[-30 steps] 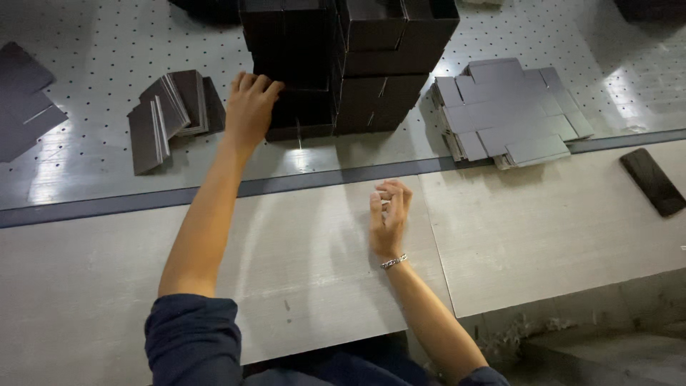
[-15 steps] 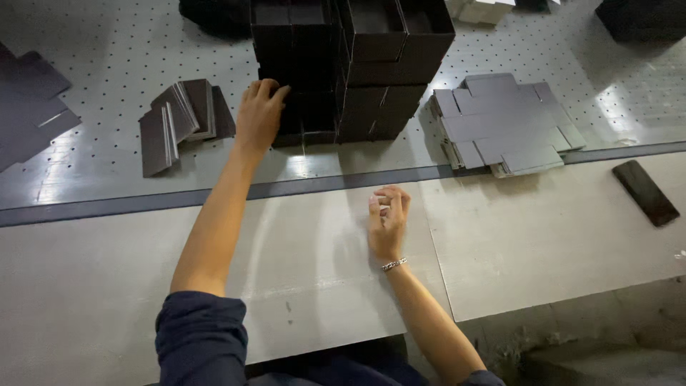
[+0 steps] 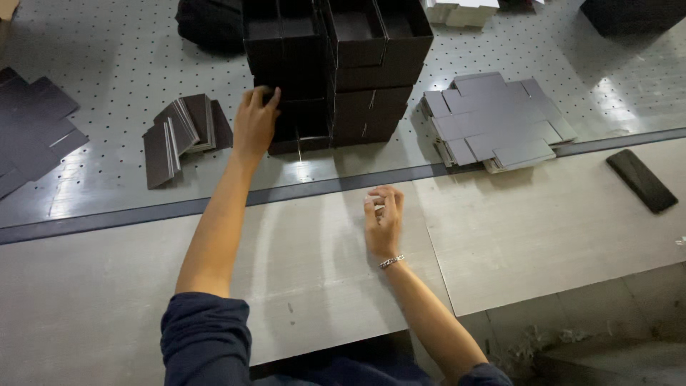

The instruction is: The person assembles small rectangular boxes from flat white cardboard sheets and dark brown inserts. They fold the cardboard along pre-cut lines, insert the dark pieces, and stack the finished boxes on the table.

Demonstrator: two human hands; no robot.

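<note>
Dark open-topped boxes [image 3: 336,68], matte cardboard with sharp square walls, stand stacked near the far edge of the counter, and the left hand [image 3: 255,123] is flat against the lower left side of that stack, fingers spread and reaching up the wall, gripping nothing. The right hand [image 3: 384,218] rests nearer the front edge on the pale grey board [image 3: 314,286], fingers curled loosely inward, a thin bracelet [image 3: 391,261] at the wrist; whether it pinches something small, I cannot tell.

Compared with half a second ago, the left hand sits a touch higher on the stack, and the right hand has barely stirred.

Just right of the stack lies a pile of flat grey die-cut blanks [image 3: 493,121], stepped outlines, smooth faces. To the left, a small fan of dark folded cards [image 3: 182,136], and at the far left edge broad dark sheets [image 3: 32,136].

The far part of the counter [image 3: 107,64] is glossy grey, dotted with regular small holes, split from the plain board by a dark strip [image 3: 286,193]. A slim black slab [image 3: 641,180] lies towards the right edge.
</note>
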